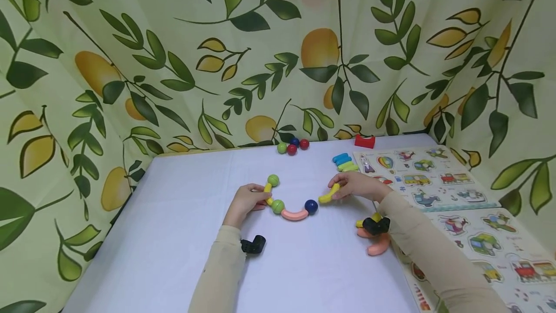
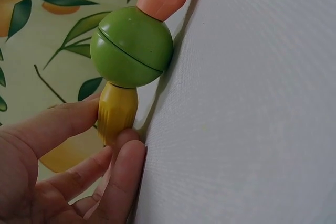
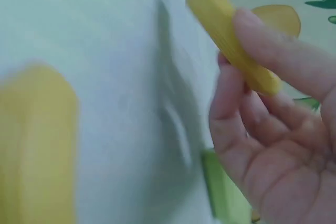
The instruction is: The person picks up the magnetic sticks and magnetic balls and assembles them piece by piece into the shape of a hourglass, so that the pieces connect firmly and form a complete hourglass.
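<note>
My left hand (image 1: 245,203) pinches a yellow rod (image 2: 118,109) between thumb and fingers. That rod joins a green ball (image 1: 273,180) at its far end to a second green ball (image 1: 278,206) nearer me. From the second ball a curved pink piece (image 1: 295,215) runs right to a dark blue ball (image 1: 311,206), making a U-shaped chain on the table. On the right, my right hand (image 1: 361,185) holds another yellow rod (image 3: 231,38) by one end between thumb and fingers. Its free end points toward the blue ball, a small gap away.
Several loose balls (image 1: 292,149) sit at the table's back edge, with a red block (image 1: 364,142) to their right. Blue rods (image 1: 341,158) and green rods (image 1: 347,166) lie beyond my right hand. Pink curved pieces (image 1: 379,245) lie beneath my right wrist, beside an illustrated board (image 1: 469,206).
</note>
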Available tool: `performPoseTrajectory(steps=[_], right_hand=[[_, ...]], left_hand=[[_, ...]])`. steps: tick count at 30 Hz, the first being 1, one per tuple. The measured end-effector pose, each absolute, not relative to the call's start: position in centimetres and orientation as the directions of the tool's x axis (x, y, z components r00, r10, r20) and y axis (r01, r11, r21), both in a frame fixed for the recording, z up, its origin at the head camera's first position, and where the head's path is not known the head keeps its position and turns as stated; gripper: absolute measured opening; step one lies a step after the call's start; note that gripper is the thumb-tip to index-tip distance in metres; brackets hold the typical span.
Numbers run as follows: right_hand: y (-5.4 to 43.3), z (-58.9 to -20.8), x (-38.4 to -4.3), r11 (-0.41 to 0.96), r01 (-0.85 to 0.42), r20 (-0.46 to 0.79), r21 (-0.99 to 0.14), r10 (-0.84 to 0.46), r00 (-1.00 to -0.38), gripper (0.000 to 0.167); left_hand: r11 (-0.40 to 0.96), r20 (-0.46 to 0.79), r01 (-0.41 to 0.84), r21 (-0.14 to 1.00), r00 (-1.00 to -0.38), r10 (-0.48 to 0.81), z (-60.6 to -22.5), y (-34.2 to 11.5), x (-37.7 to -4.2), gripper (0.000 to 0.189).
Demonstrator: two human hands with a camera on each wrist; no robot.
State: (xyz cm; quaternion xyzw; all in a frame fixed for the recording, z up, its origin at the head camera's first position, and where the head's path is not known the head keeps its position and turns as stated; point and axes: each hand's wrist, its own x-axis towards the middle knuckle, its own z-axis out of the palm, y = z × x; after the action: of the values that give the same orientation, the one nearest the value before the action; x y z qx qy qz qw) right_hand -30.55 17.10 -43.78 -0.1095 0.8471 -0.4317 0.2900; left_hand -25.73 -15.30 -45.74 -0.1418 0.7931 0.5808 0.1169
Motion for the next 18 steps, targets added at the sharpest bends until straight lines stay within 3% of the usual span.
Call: performPoseTrajectory(steps=[6, 12, 18], right_hand=[[17.41, -44.58, -30.56, 0.397, 0.302, -0.45, -0.867, -0.359, -0.818, 0.043], [17.83, -44.65, -30.16, 0.3, 0.367, -0.467, -0.88, -0.418, -0.779, 0.052], [17.8, -44.75, -30.17, 0.304, 0.374, -0.48, -0.876, -0.475, -0.738, 0.047]], left_hand=[[0.282, -0.352, -0.364, 0.888, -0.931, -0.095, -45.83, -15.19, -25.79, 0.037], [0.277, -0.352, -0.364, 0.889, -0.931, -0.093, -45.86, -15.15, -25.74, 0.037], [0.277, -0.35, -0.363, 0.889, -0.932, -0.096, -45.85, -15.16, -25.78, 0.037]])
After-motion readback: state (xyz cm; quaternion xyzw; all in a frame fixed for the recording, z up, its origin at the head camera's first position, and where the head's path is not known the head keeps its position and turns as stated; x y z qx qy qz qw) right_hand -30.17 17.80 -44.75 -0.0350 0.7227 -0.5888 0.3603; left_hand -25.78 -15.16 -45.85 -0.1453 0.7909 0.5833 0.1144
